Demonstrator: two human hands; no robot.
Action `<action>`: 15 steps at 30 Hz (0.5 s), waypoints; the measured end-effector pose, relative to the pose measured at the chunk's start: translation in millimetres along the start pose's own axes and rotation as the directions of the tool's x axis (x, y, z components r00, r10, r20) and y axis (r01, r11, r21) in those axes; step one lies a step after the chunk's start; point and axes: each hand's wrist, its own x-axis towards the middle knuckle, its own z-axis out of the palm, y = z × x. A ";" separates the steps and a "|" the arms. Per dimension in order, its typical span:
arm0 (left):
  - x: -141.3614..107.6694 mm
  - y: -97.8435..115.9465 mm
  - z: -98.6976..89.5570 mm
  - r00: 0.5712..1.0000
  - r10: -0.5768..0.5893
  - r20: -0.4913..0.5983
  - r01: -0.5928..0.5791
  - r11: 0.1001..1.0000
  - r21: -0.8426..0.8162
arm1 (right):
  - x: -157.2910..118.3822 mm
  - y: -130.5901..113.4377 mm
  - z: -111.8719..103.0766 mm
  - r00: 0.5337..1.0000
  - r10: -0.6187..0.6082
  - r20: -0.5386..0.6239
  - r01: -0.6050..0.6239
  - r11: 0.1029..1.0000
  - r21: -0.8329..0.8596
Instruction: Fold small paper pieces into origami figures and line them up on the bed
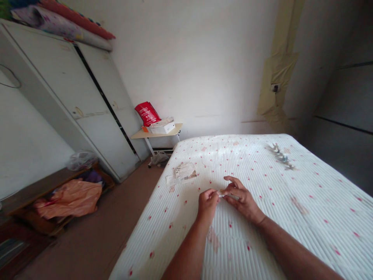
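A small piece [221, 193] is pinched by the left hand [207, 202] and, opposite, by the right hand [245, 201]. Its long axis cannot be made out.

head view | from wearer's head | forward, down | bed [227, 155] near | wall [210, 70] beyond
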 end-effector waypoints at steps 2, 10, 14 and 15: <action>0.1 0.0 0.0 1.000 -0.006 -0.002 0.006 1.000 0.008 | 0.7 -1.4 0.5 1.000 -0.010 0.001 0.010 1.000 0.007; -1.5 3.4 0.3 0.999 -0.036 0.000 0.036 0.999 -0.019 | 1.5 -0.6 1.8 0.998 0.063 0.018 -0.064 0.994 0.092; -3.4 7.6 0.5 0.998 -0.059 0.000 0.059 0.996 -0.060 | 1.1 -0.5 0.4 0.988 0.137 0.065 -0.144 0.983 0.114; -4.0 8.9 0.6 0.998 -0.062 -0.001 0.062 0.996 -0.065 | 1.0 -0.9 0.0 0.986 0.154 0.070 -0.161 0.980 0.117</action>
